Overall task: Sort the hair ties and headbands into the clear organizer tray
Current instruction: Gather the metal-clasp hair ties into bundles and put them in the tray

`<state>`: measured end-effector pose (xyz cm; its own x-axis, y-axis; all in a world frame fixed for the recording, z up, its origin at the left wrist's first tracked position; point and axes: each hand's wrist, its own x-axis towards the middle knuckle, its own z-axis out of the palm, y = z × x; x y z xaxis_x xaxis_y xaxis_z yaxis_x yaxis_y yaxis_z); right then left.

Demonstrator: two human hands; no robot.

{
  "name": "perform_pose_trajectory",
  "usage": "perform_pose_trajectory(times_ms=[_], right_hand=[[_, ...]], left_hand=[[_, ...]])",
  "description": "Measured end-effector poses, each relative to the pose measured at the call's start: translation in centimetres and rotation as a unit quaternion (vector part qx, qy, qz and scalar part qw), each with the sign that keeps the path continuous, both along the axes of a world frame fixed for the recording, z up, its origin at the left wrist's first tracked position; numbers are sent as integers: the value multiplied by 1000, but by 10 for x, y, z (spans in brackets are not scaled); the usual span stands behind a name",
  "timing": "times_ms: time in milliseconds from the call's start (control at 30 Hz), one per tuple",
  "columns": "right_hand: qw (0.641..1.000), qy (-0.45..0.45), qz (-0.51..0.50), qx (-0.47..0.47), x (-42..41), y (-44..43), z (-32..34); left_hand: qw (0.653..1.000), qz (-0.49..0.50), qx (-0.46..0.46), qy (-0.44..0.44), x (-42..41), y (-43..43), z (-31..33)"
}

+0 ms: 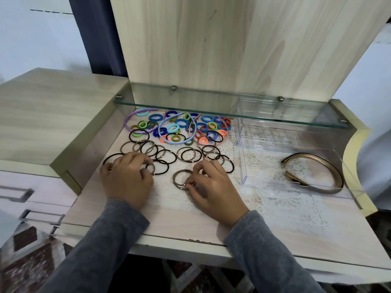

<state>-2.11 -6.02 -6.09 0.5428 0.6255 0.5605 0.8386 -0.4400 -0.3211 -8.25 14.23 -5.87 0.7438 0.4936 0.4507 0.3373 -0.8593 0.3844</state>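
Pale desk (190, 225) carrying lace mat (285, 210), loose hair ties (175, 138), coloured headbands (127, 126), clear organizer tray (264, 166) at right

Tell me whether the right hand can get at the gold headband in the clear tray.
Probably yes. The gold headband lies in the open-topped clear tray right of the right hand, nothing stands between, and the glass shelf hangs farther back. The hand pinches brown hair ties, though.

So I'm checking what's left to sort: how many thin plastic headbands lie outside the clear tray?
3: a lavender headband at the pile's back left, a light blue headband in its middle, a pale pink headband at its right. Others may hide under the hair ties.
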Motion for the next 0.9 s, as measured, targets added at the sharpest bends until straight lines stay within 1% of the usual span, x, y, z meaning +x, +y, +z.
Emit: perform_pose_trajectory(times_ms=[200,300,367,467,567,633,767,900], right_hand=[[1000,17,-1,-5,1,0,0],[1000,29,0,2,1,-1,0],[998,44,-28,35,2,-2,1],[988,57,-113,86,6,-2,0],[972,70,-195,109,11,-1,-3],[965,80,-224,113,13,0,-4],[964,70,-239,88,20,5,-3],[963,31,-259,68,31,11,-6]], left_hand=[[998,8,-57,-19,-1,12,-4],[998,-8,-55,-26,-5,20,-4],[999,-35,-34,-20,-8,25,-4],[998,-57,-2,-7,-14,28,-5],[998,-60,-3,2,-17,28,-5],[999,-47,-10,15,-17,25,-5],[999,-28,-8,37,-17,23,-4],[998,-37,-44,36,-16,27,-3]])
